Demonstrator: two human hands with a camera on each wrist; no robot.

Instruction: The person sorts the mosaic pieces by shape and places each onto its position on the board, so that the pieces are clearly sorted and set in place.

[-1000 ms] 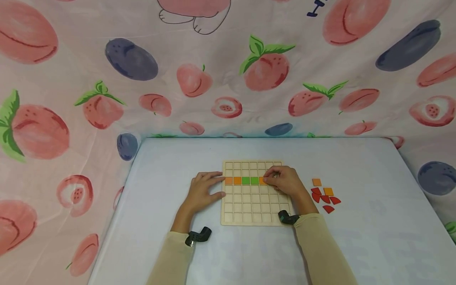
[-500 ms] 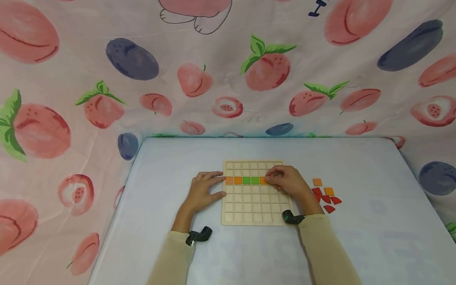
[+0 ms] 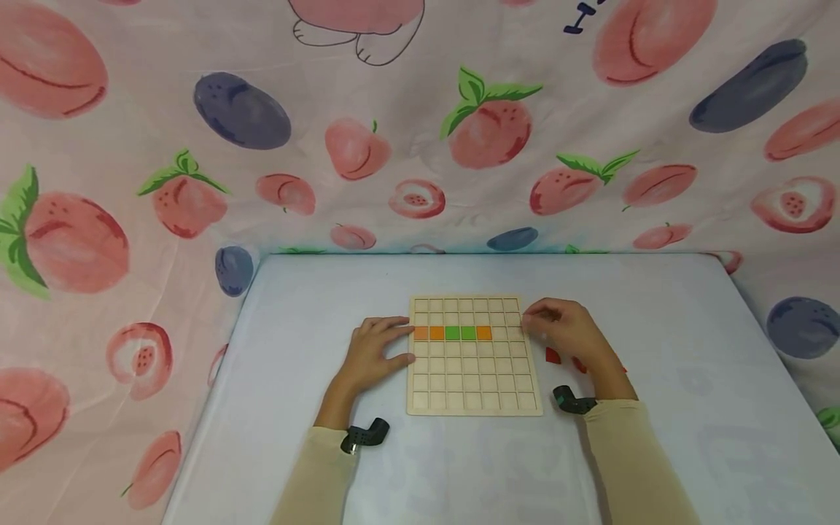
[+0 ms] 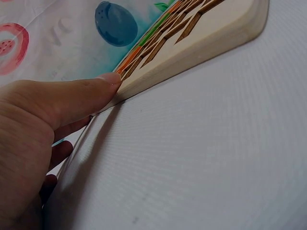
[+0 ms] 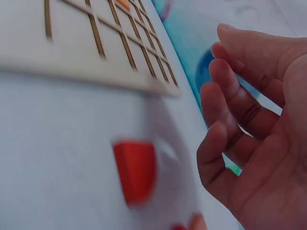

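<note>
A wooden grid board (image 3: 474,367) lies on the table, with a row of orange tiles (image 3: 437,332) and green tiles (image 3: 460,333) in its cells. At the board's left edge, my left hand (image 3: 375,351) rests with thumb and fingertips spread along the rim; the left wrist view shows the thumb (image 4: 91,96) touching the edge. Just off the board's upper right edge, my right hand (image 3: 566,332) hovers with fingers loosely bent and nothing visible between them. A red wedge piece (image 3: 553,355) lies below this hand, blurred in the right wrist view.
More red pieces (image 3: 579,364) lie right of the board, partly hidden by the right hand and forearm. White cloth (image 3: 472,467) covers the table. A fruit-print curtain (image 3: 367,95) hangs behind and at the sides.
My right hand has moved right, off the last orange tile and past the board's edge. A red piece close to the board now shows. The left hand has stayed put.
</note>
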